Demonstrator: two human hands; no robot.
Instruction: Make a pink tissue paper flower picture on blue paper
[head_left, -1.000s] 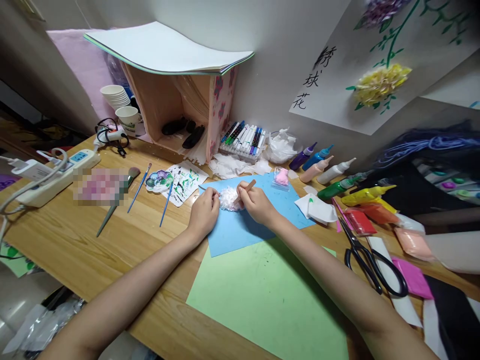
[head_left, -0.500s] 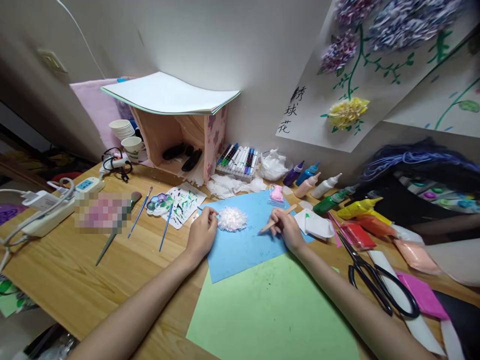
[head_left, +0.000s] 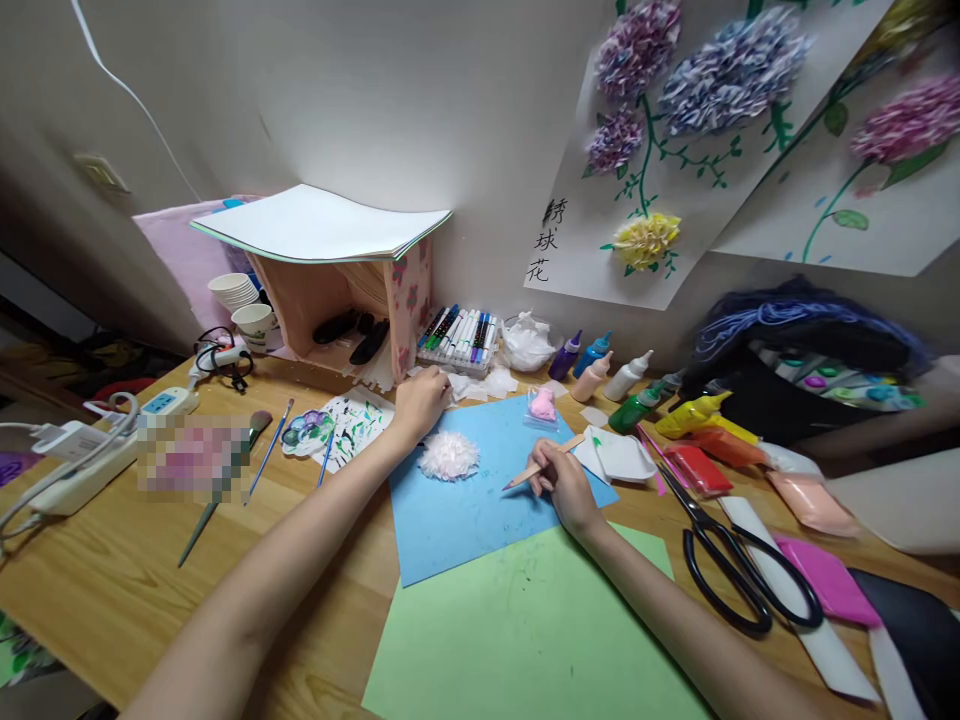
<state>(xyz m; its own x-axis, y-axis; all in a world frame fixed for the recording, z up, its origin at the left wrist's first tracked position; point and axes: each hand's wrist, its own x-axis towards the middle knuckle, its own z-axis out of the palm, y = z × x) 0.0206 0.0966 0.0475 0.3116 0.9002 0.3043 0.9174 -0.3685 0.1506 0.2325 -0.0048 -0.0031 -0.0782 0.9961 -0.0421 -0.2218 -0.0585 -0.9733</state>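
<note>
A fluffy white-pink paper flower (head_left: 448, 456) lies on a blue sheet of paper (head_left: 480, 505). My right hand (head_left: 562, 483) rests on the blue sheet to the flower's right, closed around a thin wooden stick (head_left: 540, 464) whose tip points left. My left hand (head_left: 422, 400) is stretched past the flower to the crumpled white tissue pieces (head_left: 480, 385) in front of the marker tray (head_left: 459, 340); its fingers are curled at the tissue, and whether they grip a piece is hidden.
A green sheet (head_left: 525, 640) lies nearest me. Black scissors (head_left: 735, 560), paint bottles (head_left: 637, 385) and coloured clay packs (head_left: 814, 500) fill the right side. Brushes (head_left: 266, 465), a paint palette (head_left: 304, 433), a power strip (head_left: 97, 445) and paper cups (head_left: 240, 300) sit at left.
My left hand has left the flower's side and reached back to the white tissue by the markers. My right hand with the stick drew away from the flower to the right.
</note>
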